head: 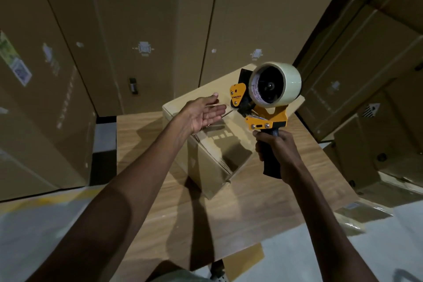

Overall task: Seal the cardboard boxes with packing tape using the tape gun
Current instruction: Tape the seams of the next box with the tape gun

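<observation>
Your right hand (278, 153) grips the tape gun (263, 103) by its black handle, above the cardboard box (212, 144); your left hand (203, 113) hovers flat, fingers straight. The light, stiff flaps likely need pressing down.

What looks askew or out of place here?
The small box sits turned at an angle on the wooden table. Otherwise nothing stands out: the right hand holds the tape gun above it.

Yellow tape gun (263, 107) held above tan cardboard box (206, 158), top flaps shut
</observation>
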`<state>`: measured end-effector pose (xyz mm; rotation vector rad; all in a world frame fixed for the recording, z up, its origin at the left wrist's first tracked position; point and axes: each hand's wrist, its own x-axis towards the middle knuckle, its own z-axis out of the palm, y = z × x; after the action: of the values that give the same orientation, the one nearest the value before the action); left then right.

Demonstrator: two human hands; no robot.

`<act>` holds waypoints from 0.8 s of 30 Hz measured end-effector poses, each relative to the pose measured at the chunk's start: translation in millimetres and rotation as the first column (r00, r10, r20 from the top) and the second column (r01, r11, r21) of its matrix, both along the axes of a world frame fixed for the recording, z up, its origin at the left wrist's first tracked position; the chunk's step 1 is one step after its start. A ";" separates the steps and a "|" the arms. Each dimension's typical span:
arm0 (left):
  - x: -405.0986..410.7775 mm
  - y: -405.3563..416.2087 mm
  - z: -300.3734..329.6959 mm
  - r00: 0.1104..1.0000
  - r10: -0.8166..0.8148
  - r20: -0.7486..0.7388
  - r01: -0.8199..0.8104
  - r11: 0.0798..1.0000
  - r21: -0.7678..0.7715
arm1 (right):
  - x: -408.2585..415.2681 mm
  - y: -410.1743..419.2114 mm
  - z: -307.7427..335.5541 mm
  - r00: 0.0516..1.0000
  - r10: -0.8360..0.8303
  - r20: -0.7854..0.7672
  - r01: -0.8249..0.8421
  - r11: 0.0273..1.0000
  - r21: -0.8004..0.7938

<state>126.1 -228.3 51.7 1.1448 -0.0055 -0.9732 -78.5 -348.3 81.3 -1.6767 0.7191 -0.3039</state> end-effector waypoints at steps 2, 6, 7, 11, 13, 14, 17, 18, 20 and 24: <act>2.5 -0.7 1.2 1.000 -0.009 0.007 0.008 1.000 0.015 | -0.2 0.9 -0.8 1.000 -0.002 -0.009 0.001 1.000 -0.013; 9.5 -2.3 1.6 0.998 -0.010 0.063 0.008 0.999 0.045 | -2.7 1.4 -3.4 1.000 -0.014 -0.022 0.014 1.000 -0.002; 11.0 -2.0 2.5 0.998 -0.015 0.067 0.012 0.999 0.045 | -3.9 1.0 -4.0 1.000 -0.016 -0.025 0.016 1.000 0.001; 17.1 3.7 8.2 0.990 -0.110 0.091 0.105 0.993 0.061 | -9.6 -3.3 -4.8 1.000 -0.017 -0.025 0.017 1.000 0.006; 20.2 6.6 9.7 0.983 -0.147 0.106 0.139 0.987 0.082 | -11.8 -5.7 -4.9 1.000 -0.015 -0.023 0.015 1.000 0.009; 21.1 7.3 10.0 0.981 -0.154 0.115 0.143 0.985 0.097 | -12.5 -6.7 -5.0 1.000 -0.013 -0.023 0.013 1.000 0.013; 24.4 6.9 11.9 0.978 -0.149 0.147 0.125 0.980 0.157 | -14.2 -9.8 -3.5 1.000 0.004 -0.024 -0.004 1.000 0.020; 26.6 8.0 12.7 0.975 -0.144 0.170 0.112 0.976 0.184 | -15.7 -11.7 -2.7 1.000 0.011 -0.025 -0.010 1.000 0.020; 35.6 13.3 14.5 0.966 -0.122 0.227 0.067 0.970 0.235 | -20.5 -16.6 -2.2 0.999 0.014 -0.035 -0.013 1.000 0.021; 44.6 19.9 25.1 0.940 -0.122 0.320 0.049 0.973 0.227 | -24.6 -20.0 -1.9 0.997 0.043 -0.061 -0.043 0.999 -0.005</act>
<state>170.7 -208.4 76.7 1.5121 -0.2285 -0.8611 -103.1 -368.3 79.4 -1.7112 0.7267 -0.2261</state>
